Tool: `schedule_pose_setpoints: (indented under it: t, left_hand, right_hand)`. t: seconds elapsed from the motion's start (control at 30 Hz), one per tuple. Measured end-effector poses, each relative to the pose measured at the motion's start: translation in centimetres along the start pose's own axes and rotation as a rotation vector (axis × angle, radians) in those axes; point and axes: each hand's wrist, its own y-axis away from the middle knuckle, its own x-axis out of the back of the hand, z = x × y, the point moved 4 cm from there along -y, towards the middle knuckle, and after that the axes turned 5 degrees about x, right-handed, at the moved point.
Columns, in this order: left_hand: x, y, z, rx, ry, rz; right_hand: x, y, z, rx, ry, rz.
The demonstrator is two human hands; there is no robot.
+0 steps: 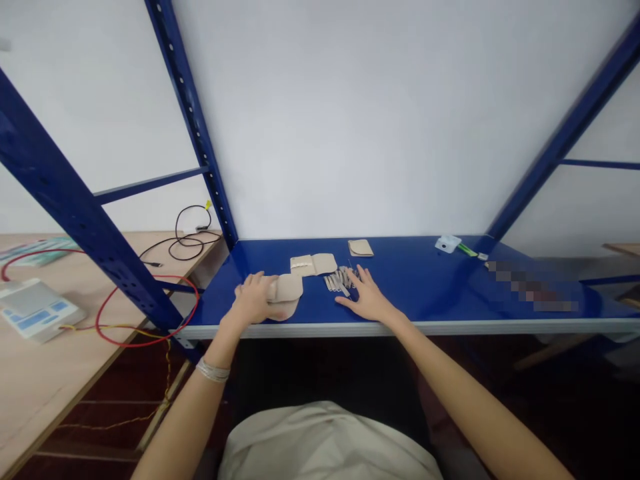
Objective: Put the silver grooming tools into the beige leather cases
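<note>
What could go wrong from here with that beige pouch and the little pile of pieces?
The beige pouch under the left hand lies close to the blue shelf's front edge, so it might slip off. The right hand rests right beside the loose pile of small slim pieces and could scatter them.

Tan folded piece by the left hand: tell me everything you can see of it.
The tan folded piece is a matte, soft-looking sheet with rounded edges, apparently doubled into two layers, its lower lobe curving toward the camera. Its exact material cannot be told from this view. It lies flat near the front edge of the blue shelf. The left hand touches its left side, though whether the fingers grip it cannot be told.
</note>
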Motion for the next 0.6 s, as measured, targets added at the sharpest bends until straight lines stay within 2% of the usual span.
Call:
schedule_pose_setpoints:
  t: [0.1,0.2,0.3,0.4,0.53,0.6]
  left_hand:
    - [0.9,-0.1,-3.3,-0.037,0.006,-0.064]
    - [0.9,0.0,-5.6,-0.08,0.07,-0.153]
    - [0.3,-0.2,-6.5,-0.089,0.091,-0.168]
    - [-0.3,-0.7,-6.3,-0.126,0.104,-0.174]
    - [-0.7,-1.1,-5.7,-0.177,0.139,-0.187]
    - [-0.9,-1.0,-5.5,-0.198,0.173,-0.181]
  right_hand:
    - [-0.4,-1.9,0.1,0.029,0.006,-0.025]
    - [-0.7,-3.4,0.1,0.043,0.029,-0.017]
    - [-0.5,-3.8,-1.4,0.082,0.067,0.1]
    - [-0.7,-3.2,-5.1,0.176,0.058,0.216]
    - [-2.8,-2.5,-11.7,0.346,-0.051,0.063]
    - [-4.0,-2.3,-13.9,0.317,-0.065,-0.062]
